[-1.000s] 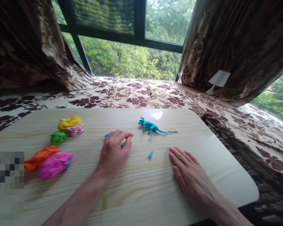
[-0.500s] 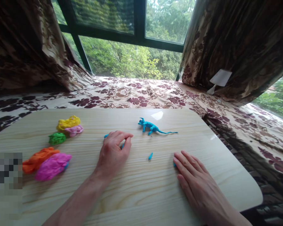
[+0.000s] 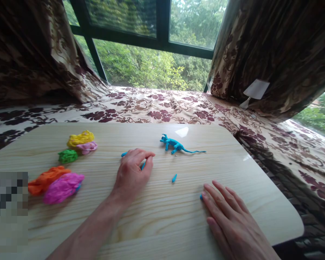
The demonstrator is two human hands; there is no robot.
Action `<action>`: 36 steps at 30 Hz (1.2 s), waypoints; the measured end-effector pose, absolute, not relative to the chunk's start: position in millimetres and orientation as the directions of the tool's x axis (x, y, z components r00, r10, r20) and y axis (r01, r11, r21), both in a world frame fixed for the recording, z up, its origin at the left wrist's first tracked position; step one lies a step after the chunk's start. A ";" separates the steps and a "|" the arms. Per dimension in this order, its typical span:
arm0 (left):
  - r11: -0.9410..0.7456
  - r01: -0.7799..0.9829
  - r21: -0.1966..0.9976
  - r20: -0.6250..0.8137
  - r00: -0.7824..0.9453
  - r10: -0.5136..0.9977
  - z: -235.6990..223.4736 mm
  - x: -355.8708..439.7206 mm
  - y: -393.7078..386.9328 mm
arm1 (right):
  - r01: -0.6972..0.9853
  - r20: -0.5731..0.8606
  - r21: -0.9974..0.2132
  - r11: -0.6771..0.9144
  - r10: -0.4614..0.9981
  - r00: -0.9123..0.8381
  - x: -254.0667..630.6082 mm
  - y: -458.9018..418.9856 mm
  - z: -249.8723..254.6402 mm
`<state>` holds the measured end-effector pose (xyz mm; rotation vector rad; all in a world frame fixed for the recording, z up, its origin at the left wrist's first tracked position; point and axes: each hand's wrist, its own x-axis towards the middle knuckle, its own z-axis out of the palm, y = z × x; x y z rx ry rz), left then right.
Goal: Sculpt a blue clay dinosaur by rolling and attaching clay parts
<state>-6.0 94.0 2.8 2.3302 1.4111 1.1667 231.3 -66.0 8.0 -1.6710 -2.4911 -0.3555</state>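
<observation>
My left hand (image 3: 134, 171) rests on the table with its fingers curled and the thumb tip close to the index finger. Blue modelling clay (image 3: 143, 166) shows in the gap between them, and more blue clay pokes out past the knuckles; whether it is one piece is hidden. Lying flat with fingers stretched, my right hand (image 3: 229, 213) covers a small blue clay piece (image 3: 200, 196), of which only one end shows beside the index finger. A short pointed blue clay piece (image 3: 174, 178) lies between the hands. Beyond it is a blue clay animal (image 3: 173, 144) with horns, legs and a long thin tail.
On the left of the pale wood-grain table (image 3: 151, 224) lie lumps of yellow (image 3: 80, 138), light pink (image 3: 87, 147), green (image 3: 67, 156), orange (image 3: 48, 180) and bright pink clay (image 3: 63, 187). A white lamp (image 3: 256, 89) stands behind, on floral cloth by the window.
My right hand has slid back toward me and slightly right, still flat, and an end of blue clay now shows at its fingertips. My left hand has kept its pose.
</observation>
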 end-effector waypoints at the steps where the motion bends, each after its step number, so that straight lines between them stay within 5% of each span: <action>1: -0.537 0.672 0.509 0.530 0.247 0.811 2.7 -5.6 94.1 | 0.923 0.230 0.132 0.360 0.895 -0.382 231.1 -67.4 7.5; 6: -0.544 0.668 0.508 0.531 0.254 0.808 2.7 -5.4 94.6 | 0.960 0.192 0.076 0.269 0.941 -0.279 223.0 -54.7 10.2; 14: -0.551 0.660 0.510 0.537 0.257 0.804 1.7 -6.1 95.4 | 0.933 0.214 0.120 0.340 0.908 -0.359 231.2 -70.1 5.9; 27: -0.539 0.664 0.519 0.534 0.241 0.811 0.6 -6.3 95.3 | 0.933 0.322 -0.249 0.259 0.931 -0.172 250.1 -45.7 18.5; 36: -0.547 0.652 0.525 0.542 0.240 0.805 1.3 -7.2 94.4 | 0.940 0.294 -0.134 0.313 0.918 -0.264 239.1 -49.4 22.8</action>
